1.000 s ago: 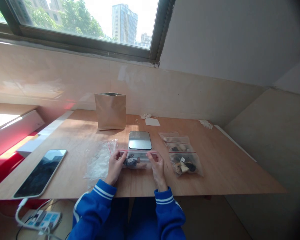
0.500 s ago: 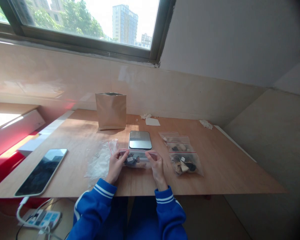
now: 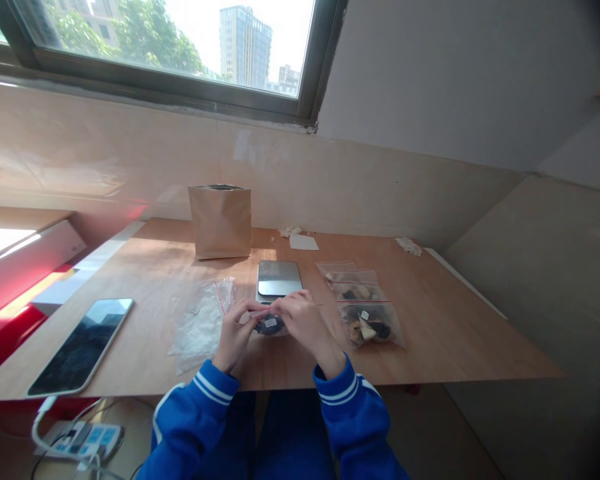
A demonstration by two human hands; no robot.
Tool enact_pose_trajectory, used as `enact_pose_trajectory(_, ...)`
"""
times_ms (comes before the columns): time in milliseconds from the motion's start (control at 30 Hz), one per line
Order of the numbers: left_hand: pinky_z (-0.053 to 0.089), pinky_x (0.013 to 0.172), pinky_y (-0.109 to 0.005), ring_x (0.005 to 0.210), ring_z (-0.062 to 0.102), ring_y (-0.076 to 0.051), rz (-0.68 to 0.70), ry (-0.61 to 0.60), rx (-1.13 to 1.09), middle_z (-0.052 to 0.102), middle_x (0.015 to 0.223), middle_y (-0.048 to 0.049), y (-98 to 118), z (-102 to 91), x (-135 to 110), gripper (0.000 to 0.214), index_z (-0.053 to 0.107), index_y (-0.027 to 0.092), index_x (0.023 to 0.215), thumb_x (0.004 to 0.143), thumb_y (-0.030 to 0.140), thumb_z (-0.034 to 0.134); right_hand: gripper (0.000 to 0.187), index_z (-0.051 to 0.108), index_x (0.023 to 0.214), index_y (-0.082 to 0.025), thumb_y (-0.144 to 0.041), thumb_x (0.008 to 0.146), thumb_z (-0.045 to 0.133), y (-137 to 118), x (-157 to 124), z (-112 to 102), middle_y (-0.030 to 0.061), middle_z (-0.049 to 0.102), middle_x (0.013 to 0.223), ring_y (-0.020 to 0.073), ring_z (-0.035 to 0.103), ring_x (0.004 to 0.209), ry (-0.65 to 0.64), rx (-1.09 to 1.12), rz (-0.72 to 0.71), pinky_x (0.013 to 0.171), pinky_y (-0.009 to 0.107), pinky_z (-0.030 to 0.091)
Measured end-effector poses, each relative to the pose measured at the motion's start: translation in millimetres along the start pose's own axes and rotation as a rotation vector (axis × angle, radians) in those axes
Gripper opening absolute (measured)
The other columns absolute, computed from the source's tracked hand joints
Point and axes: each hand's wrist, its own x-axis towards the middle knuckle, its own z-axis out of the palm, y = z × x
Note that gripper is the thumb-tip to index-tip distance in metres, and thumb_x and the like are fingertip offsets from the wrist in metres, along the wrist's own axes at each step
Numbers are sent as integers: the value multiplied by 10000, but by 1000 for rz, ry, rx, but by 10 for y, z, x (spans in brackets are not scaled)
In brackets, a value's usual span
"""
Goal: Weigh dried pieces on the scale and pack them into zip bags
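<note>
A clear zip bag (image 3: 271, 325) with dark pieces and a small white label inside is between my hands, just in front of the scale (image 3: 279, 279). My left hand (image 3: 237, 332) pinches the bag's top edge at its left. Fingers of my right hand (image 3: 305, 325) are closed on the same edge, right beside the left fingertips, and cover much of the bag's right part. To the left lies a pile of clear empty zip bags (image 3: 203, 323). On the right, filled zip bags (image 3: 373, 325) overlap, holding dark and pale chunks.
A brown stand-up pouch (image 3: 221, 223) stands open at the back. A large phone (image 3: 83, 347) lies at the left, with a cable and power strip (image 3: 87, 437) below the table edge. White paper (image 3: 304, 243) and crumpled scraps (image 3: 409, 247) lie near the wall.
My right hand has moved left along the bag's top edge and now meets my left hand. The left hand keeps its pinch; the view has shifted slightly.
</note>
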Motion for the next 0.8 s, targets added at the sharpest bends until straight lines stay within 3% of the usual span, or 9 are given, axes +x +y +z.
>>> enact_pose_trajectory(167, 486, 747, -302, 798, 635, -193, 12, 17, 13, 693, 819, -46, 0, 30, -41, 148, 723, 204, 823, 826, 320, 631, 335, 663, 741, -216, -30, 871, 416, 45, 15, 124, 21, 676, 680, 167, 576, 671, 53, -124, -22, 800, 329, 316)
enact_pose_trajectory(367, 488, 749, -289, 802, 624, -182, 15, 146, 68, 682, 818, -34, -2, 16, -53, 150, 697, 205, 816, 842, 323, 607, 233, 671, 817, -227, -200, 946, 480, 74, -56, 155, 13, 685, 723, 178, 571, 696, 96, -149, -5, 729, 306, 313)
enact_pose_trajectory(600, 503, 762, -290, 832, 644, -183, -5, 2, 46, 689, 858, -43, -38, -3, -51, 170, 690, 181, 857, 829, 341, 640, 261, 624, 731, -192, -70, 912, 481, 111, -73, 122, -5, 642, 658, 140, 554, 646, 42, -195, -42, 736, 288, 317)
enact_pose_trajectory(800, 490, 750, -289, 818, 630, -180, 1, 57, 65, 678, 817, -38, -33, 0, -39, 160, 698, 187, 821, 842, 329, 627, 226, 647, 795, -201, -257, 955, 499, 103, -53, 120, 7, 650, 695, 159, 569, 693, 56, -223, -62, 723, 285, 329)
